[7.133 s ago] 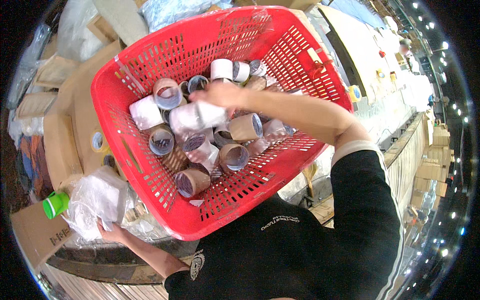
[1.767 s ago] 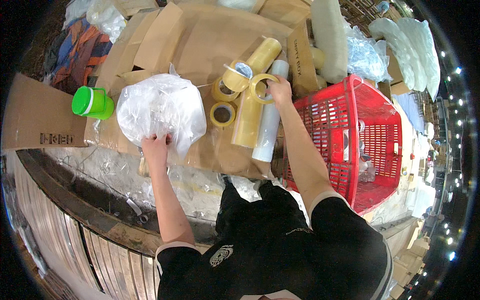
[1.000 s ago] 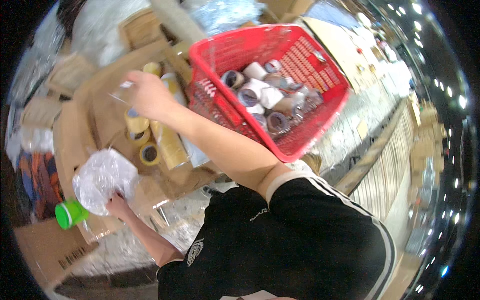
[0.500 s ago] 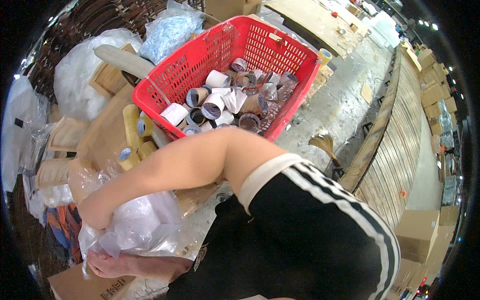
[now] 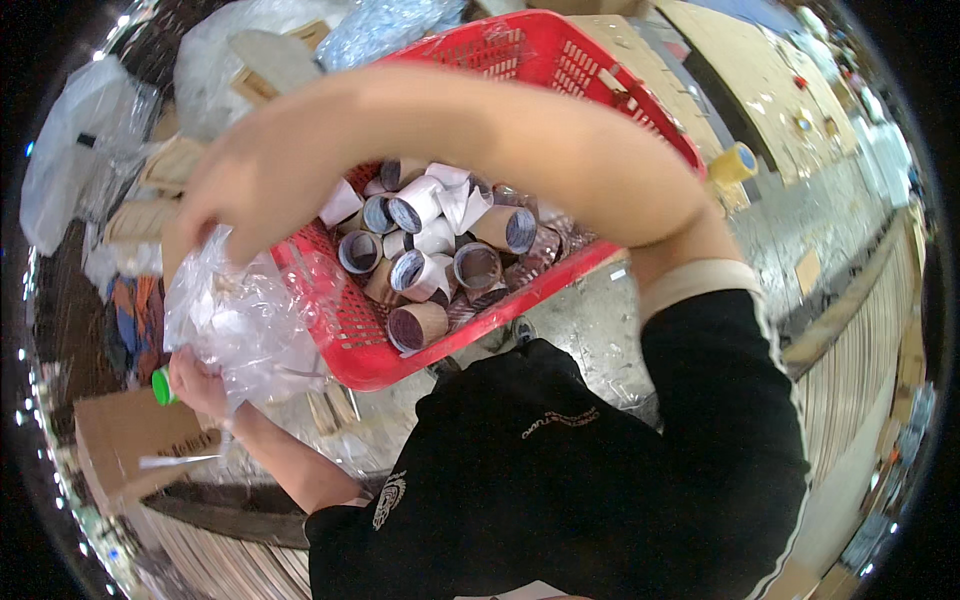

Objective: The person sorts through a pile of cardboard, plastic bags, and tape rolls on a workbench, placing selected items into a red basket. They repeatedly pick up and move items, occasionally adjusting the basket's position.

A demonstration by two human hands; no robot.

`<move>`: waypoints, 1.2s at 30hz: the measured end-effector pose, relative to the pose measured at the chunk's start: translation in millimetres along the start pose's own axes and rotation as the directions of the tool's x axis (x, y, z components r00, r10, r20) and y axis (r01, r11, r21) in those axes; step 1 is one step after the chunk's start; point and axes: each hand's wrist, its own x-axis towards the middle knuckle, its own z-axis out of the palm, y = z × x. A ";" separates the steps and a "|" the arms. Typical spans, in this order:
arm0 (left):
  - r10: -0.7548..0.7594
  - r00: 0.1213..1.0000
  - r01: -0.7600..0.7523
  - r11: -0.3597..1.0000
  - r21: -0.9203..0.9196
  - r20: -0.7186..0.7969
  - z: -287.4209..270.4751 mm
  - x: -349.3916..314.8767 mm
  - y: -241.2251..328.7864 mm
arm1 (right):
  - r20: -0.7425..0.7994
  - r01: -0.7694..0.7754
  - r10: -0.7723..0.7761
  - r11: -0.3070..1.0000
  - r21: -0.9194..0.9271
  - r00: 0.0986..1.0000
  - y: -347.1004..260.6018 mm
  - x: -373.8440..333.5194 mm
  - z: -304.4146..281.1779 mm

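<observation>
A clear, crumpled plastic bag (image 5: 245,320) with whitish contents hangs in front of me on the left. My left hand (image 5: 200,385) is closed on its near edge, fingers curled in. Just beyond those fingers shows a green round cap (image 5: 163,387); whether the hand touches it I cannot tell. Across the red basket reaches my right arm, and my right hand (image 5: 222,205), slightly blurred, grips the bag's upper edge. Beneath that arm, the red plastic basket (image 5: 352,372) holds several used tape rolls and cardboard cores (image 5: 418,328), partly hidden by the forearm.
A cardboard box (image 5: 125,440) stands below my left hand. Wooden frames (image 5: 140,220) and big plastic bags (image 5: 80,150) lie at the far left. Yellow tape (image 5: 733,165) sits past the basket's right corner, near a wooden table (image 5: 770,100). Long slatted boards (image 5: 850,365) run along the right.
The view has shifted, and the basket now appears nearer my body. My right arm has risen across the basket with the bag's edge. The green cap has come into sight beside my left hand.
</observation>
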 end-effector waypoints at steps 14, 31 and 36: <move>-0.598 0.789 0.563 0.608 0.559 -0.144 71.1 -63.0 16.2 | 0.436 -0.602 0.774 0.632 -0.489 0.459 161.6 -268.9 133.9; -0.688 0.718 0.660 0.623 0.419 -0.108 53.4 -122.2 -38.9 | 0.529 -0.560 0.741 0.665 -0.494 0.413 117.0 -352.0 118.5; -0.740 0.671 0.684 0.591 0.428 -0.051 74.1 -108.6 -27.3 | 0.530 -0.687 0.632 0.716 -0.122 0.565 141.7 -355.5 133.4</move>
